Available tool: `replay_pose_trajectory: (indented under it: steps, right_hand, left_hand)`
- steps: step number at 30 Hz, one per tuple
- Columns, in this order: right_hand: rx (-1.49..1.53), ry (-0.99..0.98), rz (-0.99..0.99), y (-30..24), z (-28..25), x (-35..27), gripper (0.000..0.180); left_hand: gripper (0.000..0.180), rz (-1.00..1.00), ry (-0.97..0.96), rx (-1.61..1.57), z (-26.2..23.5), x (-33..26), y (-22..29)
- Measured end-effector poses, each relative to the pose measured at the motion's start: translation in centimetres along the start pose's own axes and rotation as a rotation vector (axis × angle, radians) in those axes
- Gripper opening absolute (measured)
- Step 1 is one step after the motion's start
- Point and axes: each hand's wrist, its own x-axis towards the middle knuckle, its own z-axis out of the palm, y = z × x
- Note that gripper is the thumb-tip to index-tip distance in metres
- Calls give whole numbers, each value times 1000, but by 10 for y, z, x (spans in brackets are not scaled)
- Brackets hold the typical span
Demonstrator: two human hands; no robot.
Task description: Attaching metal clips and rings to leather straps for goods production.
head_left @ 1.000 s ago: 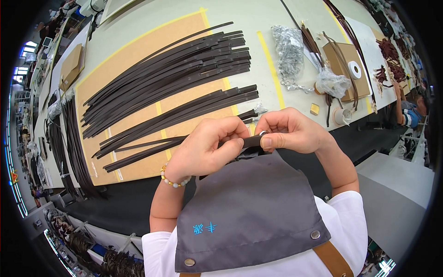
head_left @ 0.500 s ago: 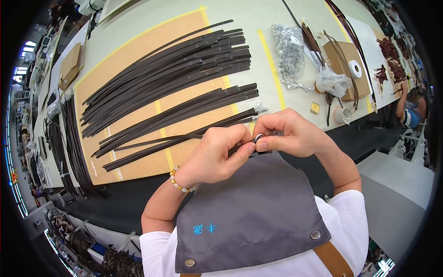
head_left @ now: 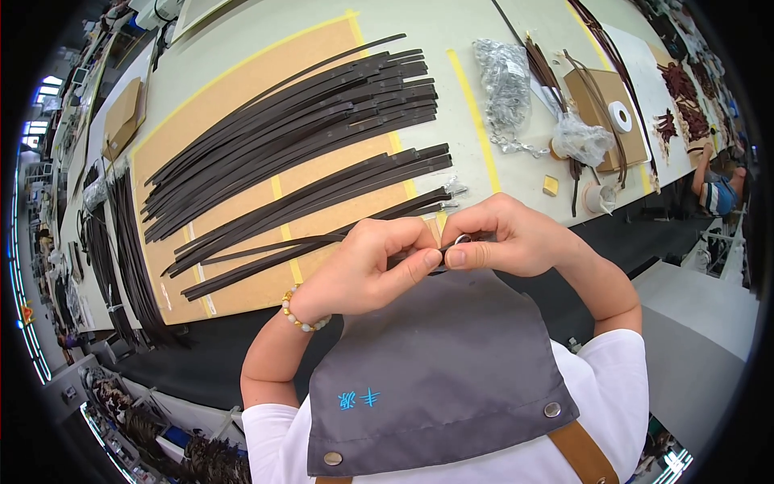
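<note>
Pale worktable (head_left: 500, 32) fills the background. Since a moment ago the left hand (head_left: 367, 270) has been brought thumb-to-thumb against the right hand (head_left: 508, 242), both pinching a dark strap (head_left: 282, 242) end and small metal ring (head_left: 462, 239); fitting appears underway. Strap bundles (head_left: 306, 121) lie farther left.

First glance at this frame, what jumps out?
The two hands, left hand and right hand, pressed together at the table's near edge over a grey apron, pinching the end of a dark strap with a small metal ring. Behind them, fanned rows of dark leather straps cover a tan board, with a bag of metal hardware to the upper right.
</note>
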Motion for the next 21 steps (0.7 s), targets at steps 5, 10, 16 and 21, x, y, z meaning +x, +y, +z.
replay_pose_trajectory:
  steps: [5,10,16,21]
  right_hand:
    - [192,33,112,-4,2,0,25]
    - [183,32,90,-4,6,0,26]
    - [114,-12,143,-15,2,-3,26]
    - [135,-90,197,-24,-5,-3,25]
  left_hand:
    - [8,-247,28,-269,-6,-3,26]
    - [8,-220,54,-232,0,-2,23]
    - [6,-270,75,-253,1,-1,21]
    - [4,-304,58,-272,1,2,26]
